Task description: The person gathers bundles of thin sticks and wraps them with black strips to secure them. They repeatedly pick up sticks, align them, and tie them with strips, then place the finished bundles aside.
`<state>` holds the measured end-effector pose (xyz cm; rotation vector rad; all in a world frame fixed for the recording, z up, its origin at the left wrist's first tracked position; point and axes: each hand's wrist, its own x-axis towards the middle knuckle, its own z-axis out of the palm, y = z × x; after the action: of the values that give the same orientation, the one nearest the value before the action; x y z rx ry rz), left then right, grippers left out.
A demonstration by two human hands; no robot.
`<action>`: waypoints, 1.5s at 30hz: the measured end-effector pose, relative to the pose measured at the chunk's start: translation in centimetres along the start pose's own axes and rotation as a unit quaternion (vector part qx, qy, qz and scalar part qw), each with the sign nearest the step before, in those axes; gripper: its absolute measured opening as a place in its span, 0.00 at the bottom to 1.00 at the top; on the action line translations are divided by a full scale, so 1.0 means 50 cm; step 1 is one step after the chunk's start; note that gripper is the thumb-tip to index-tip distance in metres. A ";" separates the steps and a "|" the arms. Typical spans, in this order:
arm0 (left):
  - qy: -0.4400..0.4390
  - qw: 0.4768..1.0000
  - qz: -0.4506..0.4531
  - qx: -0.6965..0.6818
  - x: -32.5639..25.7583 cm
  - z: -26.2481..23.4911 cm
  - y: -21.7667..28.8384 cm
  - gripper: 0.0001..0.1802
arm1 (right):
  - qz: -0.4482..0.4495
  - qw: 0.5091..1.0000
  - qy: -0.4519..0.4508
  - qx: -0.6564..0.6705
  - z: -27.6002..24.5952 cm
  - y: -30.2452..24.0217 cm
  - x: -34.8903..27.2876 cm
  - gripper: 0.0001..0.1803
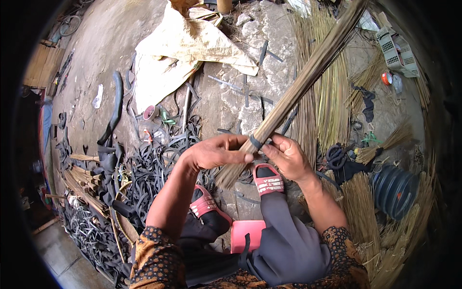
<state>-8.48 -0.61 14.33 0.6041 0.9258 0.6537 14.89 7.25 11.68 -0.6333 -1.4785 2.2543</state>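
A long bundle of thin broom sticks (308,82) slants across the middle, its cut end low at the left and its length rising to the upper right. My left hand (219,153) is closed round the bundle near the lower end, thumb on top. A black rubber strip (256,141) is wrapped round the sticks just beside my left thumb. On the other side of the bundle my right hand (288,156) is closed, its thumb and fingers pinching at the strip. The strip's end between those fingers is mostly hidden.
Black rubber strips (161,161) lie heaped at the left. Loose sticks (332,91) spread behind the bundle, with more (361,207) at lower right near a blue-tinted plastic bottle (394,191). A pale sack (168,53) and a grey plastic basket (397,52) lie farther off. My pink sandals (268,182) are below.
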 end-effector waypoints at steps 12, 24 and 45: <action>0.205 0.951 0.077 0.218 0.048 0.064 -0.029 0.21 | 0.040 0.997 0.040 -0.056 0.006 -0.002 0.004 0.22; 0.089 0.980 0.048 0.169 0.045 0.064 -0.029 0.21 | -0.025 0.998 -0.009 0.052 0.008 -0.005 0.006 0.24; 0.097 0.982 0.018 0.159 0.088 0.068 -0.014 0.17 | -0.066 0.988 0.021 0.138 0.003 0.018 0.016 0.19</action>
<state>-3.45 1.50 13.15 0.8525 1.2180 0.6080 14.08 7.21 10.75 -0.4812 -1.1249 2.2705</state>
